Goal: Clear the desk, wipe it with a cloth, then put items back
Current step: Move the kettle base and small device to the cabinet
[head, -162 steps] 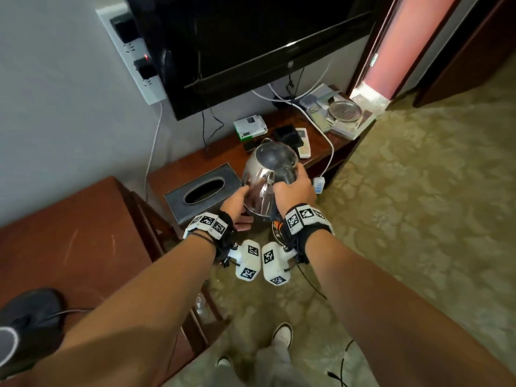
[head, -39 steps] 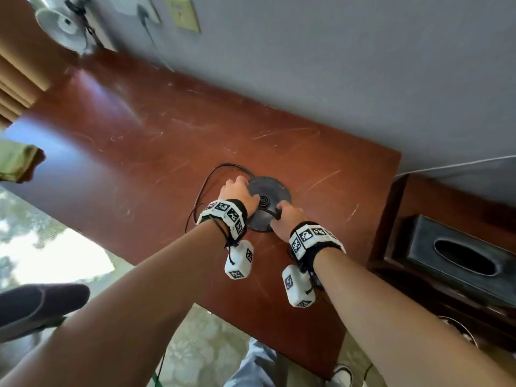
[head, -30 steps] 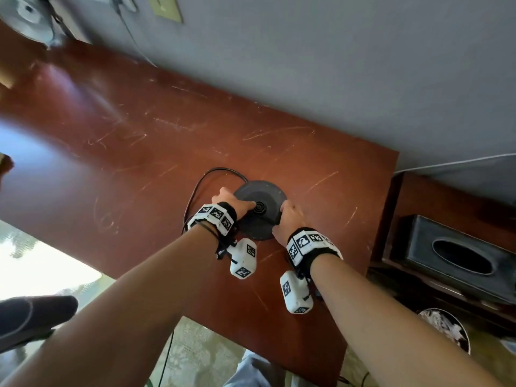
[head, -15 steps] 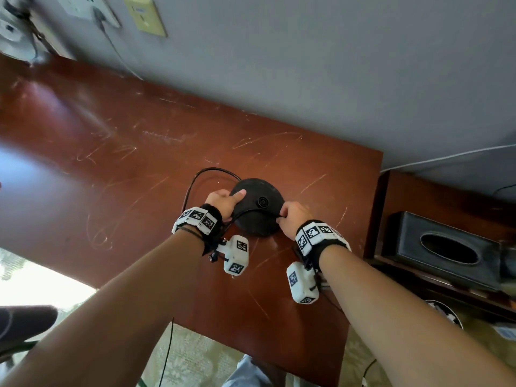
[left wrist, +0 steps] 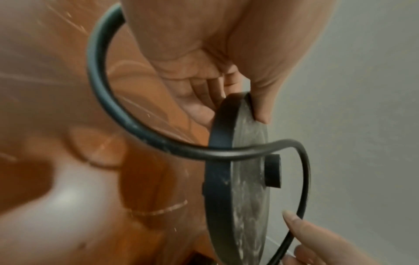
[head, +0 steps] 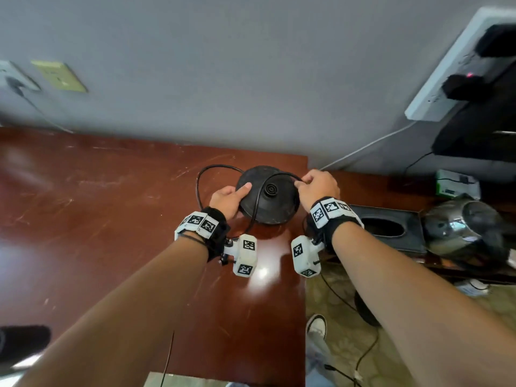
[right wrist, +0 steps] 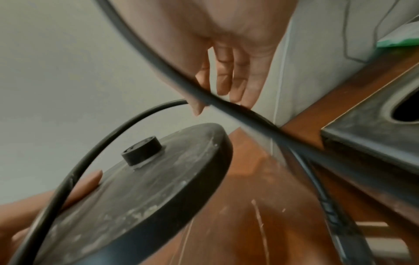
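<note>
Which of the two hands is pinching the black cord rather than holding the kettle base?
The right hand pinches the cord above the kettle base; the left hand grips the base's rim.

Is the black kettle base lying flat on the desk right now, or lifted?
Lifted and tilted. The left hand grips the kettle base by its rim, thumb on top; the wrist views show desk beneath its raised edge.

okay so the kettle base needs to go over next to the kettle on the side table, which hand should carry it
Left. The left hand already grips the kettle base, thumb on top and fingers beneath, lifted off the desk. The right hand only pinches the cord, though it is nearer the kettle.
</note>
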A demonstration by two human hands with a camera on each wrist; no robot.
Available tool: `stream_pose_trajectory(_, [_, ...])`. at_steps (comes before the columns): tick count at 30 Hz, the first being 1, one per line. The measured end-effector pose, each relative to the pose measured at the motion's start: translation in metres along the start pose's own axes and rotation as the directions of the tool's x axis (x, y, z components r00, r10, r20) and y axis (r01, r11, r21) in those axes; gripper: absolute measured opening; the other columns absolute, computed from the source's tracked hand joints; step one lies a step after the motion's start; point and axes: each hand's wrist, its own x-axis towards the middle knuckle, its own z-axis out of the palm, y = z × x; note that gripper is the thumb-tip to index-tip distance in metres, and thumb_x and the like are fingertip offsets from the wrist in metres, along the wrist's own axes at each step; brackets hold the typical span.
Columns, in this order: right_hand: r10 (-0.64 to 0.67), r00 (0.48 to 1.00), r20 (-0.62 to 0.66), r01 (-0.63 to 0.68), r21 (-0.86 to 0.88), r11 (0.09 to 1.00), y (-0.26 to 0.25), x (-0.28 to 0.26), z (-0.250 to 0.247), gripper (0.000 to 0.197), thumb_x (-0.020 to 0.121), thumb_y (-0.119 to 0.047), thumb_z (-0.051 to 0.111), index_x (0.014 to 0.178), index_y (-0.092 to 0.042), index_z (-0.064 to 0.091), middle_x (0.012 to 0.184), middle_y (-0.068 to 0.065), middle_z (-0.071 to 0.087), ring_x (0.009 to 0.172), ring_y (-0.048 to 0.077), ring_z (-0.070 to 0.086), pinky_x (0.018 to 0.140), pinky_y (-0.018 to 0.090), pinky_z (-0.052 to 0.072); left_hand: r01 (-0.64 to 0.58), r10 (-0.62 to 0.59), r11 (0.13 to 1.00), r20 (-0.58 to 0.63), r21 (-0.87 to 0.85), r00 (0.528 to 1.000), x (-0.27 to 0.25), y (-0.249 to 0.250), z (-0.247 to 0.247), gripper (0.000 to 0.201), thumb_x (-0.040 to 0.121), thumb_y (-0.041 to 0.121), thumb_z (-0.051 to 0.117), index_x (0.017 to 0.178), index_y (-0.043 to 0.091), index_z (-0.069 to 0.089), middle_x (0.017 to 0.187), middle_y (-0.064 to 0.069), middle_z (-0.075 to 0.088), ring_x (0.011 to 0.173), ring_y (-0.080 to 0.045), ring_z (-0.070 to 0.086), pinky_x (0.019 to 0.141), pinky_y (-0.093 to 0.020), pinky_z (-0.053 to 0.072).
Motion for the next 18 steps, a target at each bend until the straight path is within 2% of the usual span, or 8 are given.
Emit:
stream_pose_trajectory(4, [0.072, 0.99, -0.124, -0.061, 0.089, 0.994, 0.046, 0.019, -0.04, 0.013, 0.09, -0.035, 0.068, 0.087, -0.022, 0.066, 0.105, 0.005, 0.071, 0.104, 0.03, 0.063, 0.081, 0.028, 0.044, -0.01, 0.012, 1.0, 0.066, -0.029, 0.998, -0.013, 0.008, 0.062, 0.04, 0.092, 0.026, 0.072, 0.065, 0.015, 0.045, 0.054, -0.002, 0.053, 0.039, -0.008, 0.053, 0.037, -0.017, 0.042])
stream_pose_trajectory(7, [0.108, 0.979, -0.175, -0.078, 0.17, 0.982, 0.074, 0.029, -0.063, 0.011, 0.092, -0.034, 0.067, 0.094, -0.023, 0.066, 0.104, 0.003, 0.072, 0.105, 0.03, 0.062, 0.079, 0.027, 0.042, -0.012, 0.013, 1.0, 0.107, -0.007, 0.994, -0.019, 0.008, 0.1, 0.037, 0.092, 0.026, 0.071, 0.067, 0.014, 0.047, 0.064, -0.005, 0.057, 0.044, -0.01, 0.056, 0.037, -0.017, 0.043])
stream_pose_trajectory(9, [0.13, 0.972, -0.196, -0.091, 0.194, 0.977, 0.1, 0.038, -0.081, 0.013, 0.093, -0.034, 0.066, 0.101, -0.024, 0.067, 0.108, 0.002, 0.072, 0.108, 0.029, 0.062, 0.083, 0.028, 0.043, -0.019, 0.016, 1.0, 0.139, 0.02, 0.99, -0.023, 0.007, 0.132, 0.037, 0.092, 0.026, 0.071, 0.066, 0.015, 0.047, 0.067, -0.005, 0.059, 0.045, -0.007, 0.057, 0.039, -0.018, 0.045])
stream_pose_trajectory(14, [0.1, 0.975, -0.197, -0.072, 0.147, 0.987, 0.155, 0.058, -0.114, 0.014, 0.096, -0.034, 0.062, 0.106, -0.027, 0.068, 0.106, -0.001, 0.073, 0.107, 0.028, 0.063, 0.08, 0.027, 0.041, 0.057, -0.057, 0.998, 0.177, 0.006, 0.983, -0.022, -0.002, 0.202, 0.036, 0.091, 0.029, 0.073, 0.068, 0.018, 0.048, 0.071, -0.004, 0.062, 0.059, -0.012, 0.061, 0.045, -0.021, 0.051])
stream_pose_trajectory(16, [0.084, 0.981, -0.175, -0.064, 0.114, 0.991, 0.176, 0.065, -0.121, 0.015, 0.098, -0.035, 0.06, 0.109, -0.029, 0.067, 0.107, 0.0, 0.073, 0.106, 0.029, 0.063, 0.08, 0.029, 0.042, 0.073, -0.073, 0.997, 0.179, 0.008, 0.981, -0.018, -0.009, 0.228, 0.037, 0.09, 0.032, 0.074, 0.067, 0.019, 0.047, 0.073, -0.004, 0.063, 0.06, -0.013, 0.063, 0.05, -0.023, 0.054])
stream_pose_trajectory(18, [0.059, 0.987, -0.151, -0.049, 0.067, 0.997, 0.195, 0.073, -0.125, 0.016, 0.099, -0.036, 0.057, 0.112, -0.031, 0.065, 0.106, 0.001, 0.073, 0.104, 0.031, 0.063, 0.081, 0.032, 0.044, 0.092, -0.091, 0.996, 0.187, 0.0, 0.978, -0.014, -0.018, 0.25, 0.036, 0.09, 0.031, 0.073, 0.067, 0.018, 0.048, 0.074, -0.004, 0.064, 0.061, -0.012, 0.064, 0.05, -0.023, 0.054])
